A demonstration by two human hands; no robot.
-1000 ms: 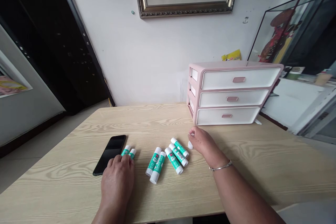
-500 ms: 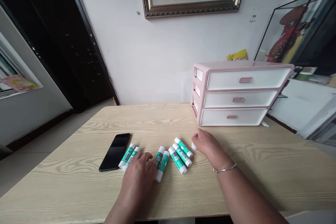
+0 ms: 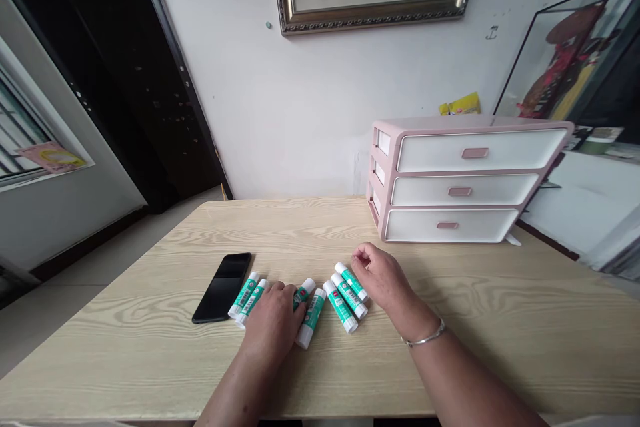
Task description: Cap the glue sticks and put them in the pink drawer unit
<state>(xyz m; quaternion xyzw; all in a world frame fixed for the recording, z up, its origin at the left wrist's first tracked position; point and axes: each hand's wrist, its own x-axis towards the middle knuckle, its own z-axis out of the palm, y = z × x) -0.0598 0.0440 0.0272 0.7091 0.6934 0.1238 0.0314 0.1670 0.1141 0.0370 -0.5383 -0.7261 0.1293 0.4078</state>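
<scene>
Palm down, the left grip (image 3: 273, 317) curls around a green-and-white tube (image 3: 305, 287).

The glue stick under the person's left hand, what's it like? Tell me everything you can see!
The glue stick looks like plastic, with a white far end and a green label bearing a small red mark. That white end points away from the person, slanting right. The left hand covers its near part, so I can't see that end. Another glue stick lies close on its right.
</scene>
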